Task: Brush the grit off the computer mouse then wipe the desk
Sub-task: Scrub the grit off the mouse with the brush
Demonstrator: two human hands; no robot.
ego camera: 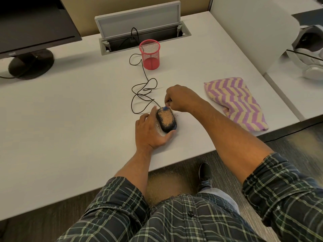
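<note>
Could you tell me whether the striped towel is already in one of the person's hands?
No, the striped towel lies folded on the desk, apart from both hands, right of the right hand.

Black flat-panel monitor on round stand far left. Red wire-mesh pen cup mid-desk, upright, beside the open grey cable-access hatch. White headset on the neighbouring surface, far right. Dark shoe on the floor.

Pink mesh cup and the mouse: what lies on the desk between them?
In the head view, only the mouse's dark cord, looping across the bare desk from cup to mouse.
</note>
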